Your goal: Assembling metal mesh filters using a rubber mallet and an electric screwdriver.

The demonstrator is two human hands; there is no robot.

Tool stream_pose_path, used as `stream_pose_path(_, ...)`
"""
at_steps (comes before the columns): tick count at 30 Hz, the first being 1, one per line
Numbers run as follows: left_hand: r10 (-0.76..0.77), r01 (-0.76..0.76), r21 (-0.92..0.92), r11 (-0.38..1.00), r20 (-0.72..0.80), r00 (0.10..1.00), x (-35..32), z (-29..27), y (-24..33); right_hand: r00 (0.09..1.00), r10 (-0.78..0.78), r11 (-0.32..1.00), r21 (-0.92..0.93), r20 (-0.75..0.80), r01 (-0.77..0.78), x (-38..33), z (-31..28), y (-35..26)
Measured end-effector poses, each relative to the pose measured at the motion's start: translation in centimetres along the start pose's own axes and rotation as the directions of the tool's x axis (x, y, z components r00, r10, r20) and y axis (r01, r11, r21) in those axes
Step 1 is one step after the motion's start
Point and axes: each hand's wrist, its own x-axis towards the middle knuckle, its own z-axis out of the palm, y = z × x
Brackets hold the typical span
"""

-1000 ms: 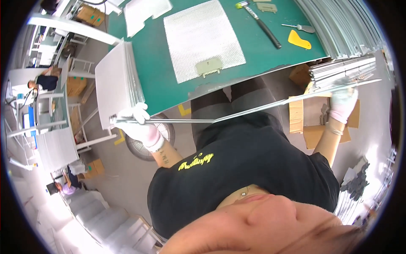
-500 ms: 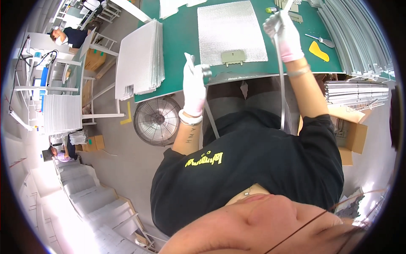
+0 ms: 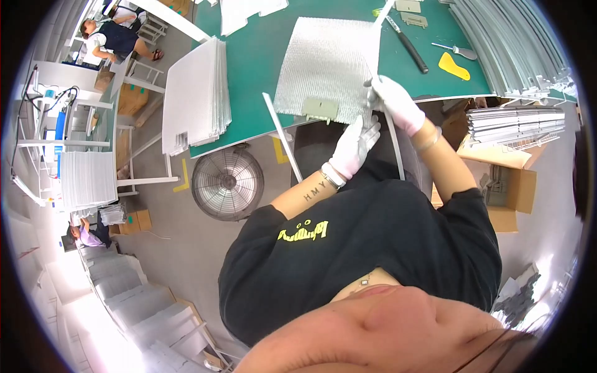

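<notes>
Seated co-worker (image 3: 115, 43) at far left, near a stack of pale sheets (image 3: 193, 96) on the left end of the green table (image 3: 255, 81), with a round fan (image 3: 228, 179) on the floor below. I see a thin left strip (image 3: 282, 133) slanting past the table's near edge. The silvery mesh sheet (image 3: 326, 62) lies on the table, its near side reaching the edge, a beige plate (image 3: 320, 109) on top. My gloved left hand (image 3: 351, 149) is at the sheet's near right corner, fingers nearly straight; I cannot tell whether they pinch it. My gloved right hand (image 3: 401, 109), just beside it, has its fingers curled around the right strip (image 3: 393, 140). Farther right lie a hammer (image 3: 410, 50), a yellow scraper (image 3: 454, 66), a screwdriver (image 3: 457, 51) and stacked grey bars (image 3: 504, 50).
</notes>
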Motion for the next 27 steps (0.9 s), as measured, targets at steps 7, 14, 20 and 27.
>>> stream_pose_path(7, 0.108, -0.088, -0.266, 0.96, 0.063, 0.992, 6.4, 3.7, 3.7, 0.936, -0.201, 0.974, -0.156, -0.287, 0.162, -6.3, 2.1, 2.5)
stream_pose_path(14, 0.158, -0.116, -0.297, 0.948, 0.122, 0.98, 11.8, 5.5, 4.1, 0.982, -0.15, 0.915, 0.359, -0.117, 0.182, -4.6, 1.0, 2.6)
stream_pose_path(20, 0.139, -0.102, -0.331, 0.938, 0.09, 0.986, 12.2, 5.4, 4.1, 0.992, -0.103, 0.844, 0.521, -0.066, 0.123, -4.9, 0.9, 1.8)
stream_pose_path(27, 0.175, -0.156, -0.169, 0.973, 0.103, 0.979, 12.5, 6.1, 4.9, 0.991, -0.086, 0.896, 0.427, -0.104, 0.122, -5.2, 1.0, 2.0)
